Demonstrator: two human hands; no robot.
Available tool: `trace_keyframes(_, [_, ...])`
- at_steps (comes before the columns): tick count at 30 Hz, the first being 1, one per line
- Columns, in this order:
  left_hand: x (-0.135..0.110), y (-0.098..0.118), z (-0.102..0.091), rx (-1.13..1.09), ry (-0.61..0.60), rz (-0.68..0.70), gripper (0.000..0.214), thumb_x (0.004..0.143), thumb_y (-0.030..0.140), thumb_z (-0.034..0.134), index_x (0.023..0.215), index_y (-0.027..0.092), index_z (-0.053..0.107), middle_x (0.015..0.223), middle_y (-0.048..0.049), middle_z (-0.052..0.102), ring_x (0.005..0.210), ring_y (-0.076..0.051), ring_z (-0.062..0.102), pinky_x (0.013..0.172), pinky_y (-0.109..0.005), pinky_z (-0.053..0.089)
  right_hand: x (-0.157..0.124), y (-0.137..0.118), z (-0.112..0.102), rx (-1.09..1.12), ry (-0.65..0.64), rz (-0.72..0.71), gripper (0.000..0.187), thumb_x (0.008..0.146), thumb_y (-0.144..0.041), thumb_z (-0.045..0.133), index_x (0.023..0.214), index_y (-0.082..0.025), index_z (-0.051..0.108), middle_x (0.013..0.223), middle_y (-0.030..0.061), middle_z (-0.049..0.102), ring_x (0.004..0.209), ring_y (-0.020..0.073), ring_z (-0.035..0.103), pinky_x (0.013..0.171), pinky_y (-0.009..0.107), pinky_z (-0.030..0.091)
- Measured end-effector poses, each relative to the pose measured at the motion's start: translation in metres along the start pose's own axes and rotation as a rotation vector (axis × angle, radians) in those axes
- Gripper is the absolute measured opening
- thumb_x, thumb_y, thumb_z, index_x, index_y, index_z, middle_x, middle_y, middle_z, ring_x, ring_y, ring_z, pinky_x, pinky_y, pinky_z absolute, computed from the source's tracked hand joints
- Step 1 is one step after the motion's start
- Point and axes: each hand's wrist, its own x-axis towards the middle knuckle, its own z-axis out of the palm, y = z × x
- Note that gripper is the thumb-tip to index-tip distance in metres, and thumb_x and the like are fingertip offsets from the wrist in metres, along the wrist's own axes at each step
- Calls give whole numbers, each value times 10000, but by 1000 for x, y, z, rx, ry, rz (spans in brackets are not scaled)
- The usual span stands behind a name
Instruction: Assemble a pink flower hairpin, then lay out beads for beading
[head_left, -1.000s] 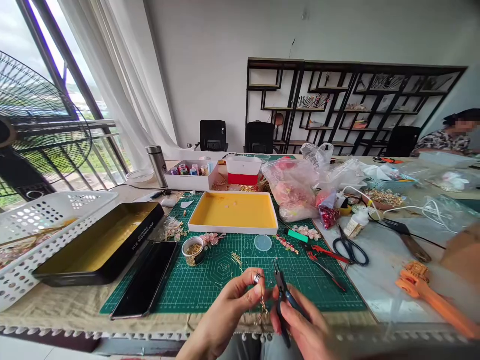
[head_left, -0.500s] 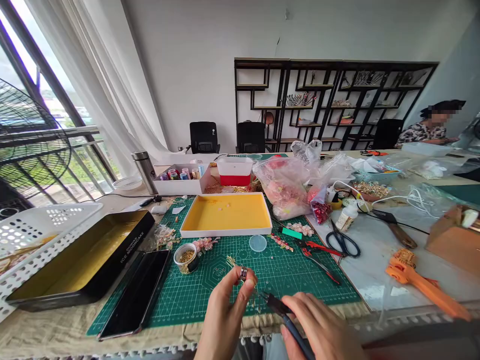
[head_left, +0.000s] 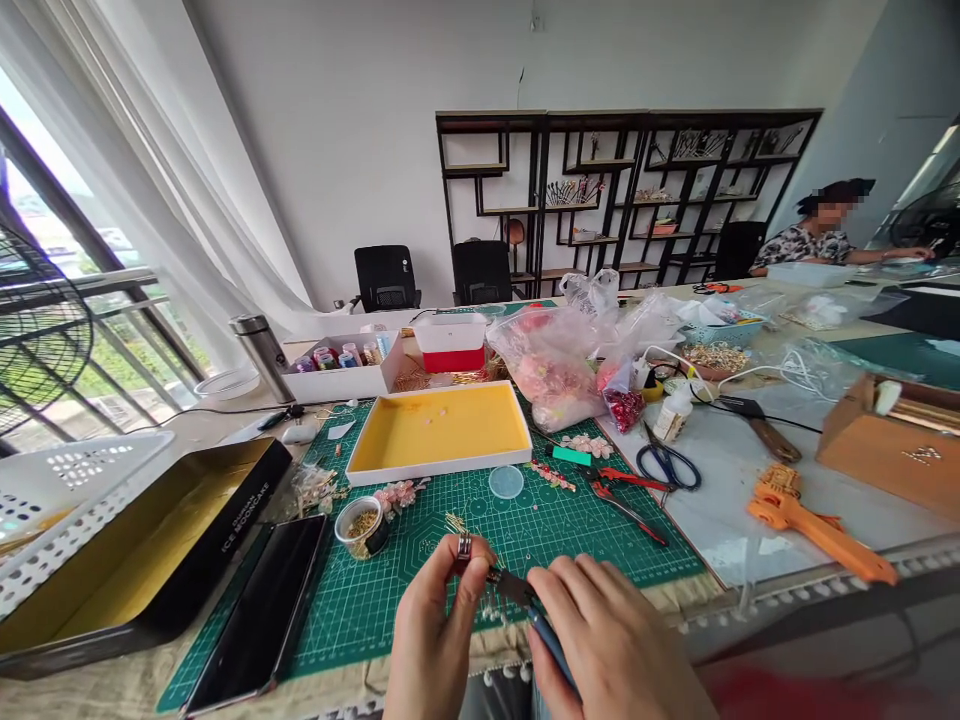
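In the head view, the left hand [head_left: 430,630] is seen at the near edge of the beige cloth-covered table [head_left: 352,682], its grip narrowed to a pinch. Between thumb and index finger a small gold-toned ornament with fine dangling strands [head_left: 492,606] is held, partly hidden by the fingertips. The grip of the right hand [head_left: 607,640] is wrapped around a pair of black-headed pliers with dark blue handles [head_left: 513,588]. The jaws are brought up to the left fingertips; whether the ornament is clasped by them cannot be told.

Both hands are placed over the near edge of a green cutting mat with white gridlines [head_left: 360,605]. Loose slender gold-coloured pins [head_left: 454,523] are laid just beyond the left hand. Toward the mat's left edge, a round clear tub of tiny gold-coloured parts [head_left: 361,528] is set beside a black smartphone [head_left: 259,615]. A shallow white tray with a yellow base [head_left: 442,469] is positioned at the far edge. Near the right edge, red-handled cutters [head_left: 630,515] are laid. At the table's far right, another person [head_left: 799,245] is seated.
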Motion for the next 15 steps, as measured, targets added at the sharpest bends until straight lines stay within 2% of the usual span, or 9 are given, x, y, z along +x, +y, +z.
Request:
trace_keyframes(9, [1,11,-1,-8,53,36,211,884,401,560,813,209,613,781,-5,611,748,-156,552,696,-213,459,4,-5,-3,-17,-38,2,181,733,-149,522,903,-197,560,815,27,659,709,216,580,626,362,392])
trace_keyframes(15, [2,8,-2,45,53,59,180,905,366,535,829,213,593,796,-1,597,769,-151,547,712,-203,448,7,-6,-4,-18,-58,9,172,742,-145,529,904,-197,558,822,27,658,714,219,581,621,370,385])
